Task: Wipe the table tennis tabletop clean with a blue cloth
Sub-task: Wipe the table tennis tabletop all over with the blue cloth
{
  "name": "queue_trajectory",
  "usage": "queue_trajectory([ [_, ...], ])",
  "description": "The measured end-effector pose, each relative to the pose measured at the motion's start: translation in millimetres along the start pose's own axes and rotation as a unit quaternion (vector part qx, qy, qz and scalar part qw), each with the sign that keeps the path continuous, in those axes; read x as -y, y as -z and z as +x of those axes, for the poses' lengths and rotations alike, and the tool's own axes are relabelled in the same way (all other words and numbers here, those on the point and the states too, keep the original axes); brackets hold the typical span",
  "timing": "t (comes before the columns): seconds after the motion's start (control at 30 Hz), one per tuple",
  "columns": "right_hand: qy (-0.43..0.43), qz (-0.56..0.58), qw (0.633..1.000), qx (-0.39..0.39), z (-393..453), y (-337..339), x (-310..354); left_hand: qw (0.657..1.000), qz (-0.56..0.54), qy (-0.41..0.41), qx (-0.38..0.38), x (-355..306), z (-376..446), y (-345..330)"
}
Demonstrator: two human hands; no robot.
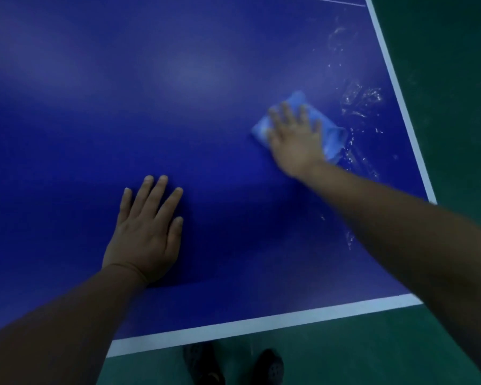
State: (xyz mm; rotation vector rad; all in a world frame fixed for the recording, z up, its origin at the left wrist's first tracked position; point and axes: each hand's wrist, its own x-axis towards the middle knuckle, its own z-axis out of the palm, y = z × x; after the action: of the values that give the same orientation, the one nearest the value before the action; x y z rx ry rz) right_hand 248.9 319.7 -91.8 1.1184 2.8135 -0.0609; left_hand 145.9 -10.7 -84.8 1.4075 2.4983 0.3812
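A: Tabletop (178, 93), deep blue, fills nearly the whole view. White lines run along its near edge and its right edge, meeting at the near right corner.

B: And past the edges?

A: Green floor (456, 79), to the right and along the near side. Two dark shoes (270, 366) stand on it just beyond the near line.

B: The hands?

A: The left hand (146, 237) lies flat on the near part of the tabletop, fingers straight and slightly spread, grasping nothing. The right hand (296, 134) is farther off and to the right, palm down on the cloth (332, 137), fingers stretched out and pressing it to the surface rather than curled around it. It looks a little blurred.

B: Where exactly is the cloth?

A: On the right part of the tabletop, near the right line, light blue and folded, showing on both sides of the hand.

B: Anything smaller?

A: Wet streaks (361, 98), glinting between the cloth and the right line, with more scattered farther and nearer along that side.
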Motion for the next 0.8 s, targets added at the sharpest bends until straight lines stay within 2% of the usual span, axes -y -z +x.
queue_trajectory([
  [0.07,-0.101,0.053,0.993,0.023,17,8,-42,1.0,0.012,-0.003,0.001,0,0,0],
  [0.17,-0.114,0.079,0.99,0.006,-5,6,-36,1.0,0.022,-0.006,0.007,0,1,1],
  [0.23,-0.052,0.035,0.998,-0.009,-59,-4,-9,1.0,0.028,-0.007,0.013,-1,1,1],
  [0.3,0.079,0.023,0.997,0.007,-140,-13,10,0.999,0.031,0.0,0.022,-1,1,2],
  [0.37,0.204,0.028,0.978,0.026,-216,-24,8,0.999,0.026,0.004,0.024,-1,2,2],
  [0.43,0.293,0.009,0.955,0.047,-232,-26,-16,0.999,0.027,0.002,0.022,-2,2,2],
  [0.47,0.306,-0.008,0.951,0.046,-217,-24,-28,0.999,0.028,0.004,0.021,-2,1,2],
  [0.5,0.284,-0.02,0.958,0.042,-196,-21,-35,0.999,0.029,0.004,0.019,-3,1,2],
  [0.53,0.225,-0.017,0.974,0.032,-172,-16,-39,0.999,0.029,0.003,0.019,-3,1,2],
  [0.6,0.06,0.026,0.997,0.031,-130,-9,-41,0.999,0.031,0.004,0.016,-4,1,2],
  [0.67,-0.065,0.078,0.995,0.012,-116,-9,-31,0.999,0.035,0.006,0.009,-4,0,1],
  [0.73,-0.108,0.07,0.992,-0.01,-134,-16,-5,0.999,0.048,0.003,-0.001,-6,-1,0],
  [0.8,-0.072,0.048,0.996,-0.034,-173,-20,26,0.998,0.065,0.003,-0.003,-8,-1,1],
])
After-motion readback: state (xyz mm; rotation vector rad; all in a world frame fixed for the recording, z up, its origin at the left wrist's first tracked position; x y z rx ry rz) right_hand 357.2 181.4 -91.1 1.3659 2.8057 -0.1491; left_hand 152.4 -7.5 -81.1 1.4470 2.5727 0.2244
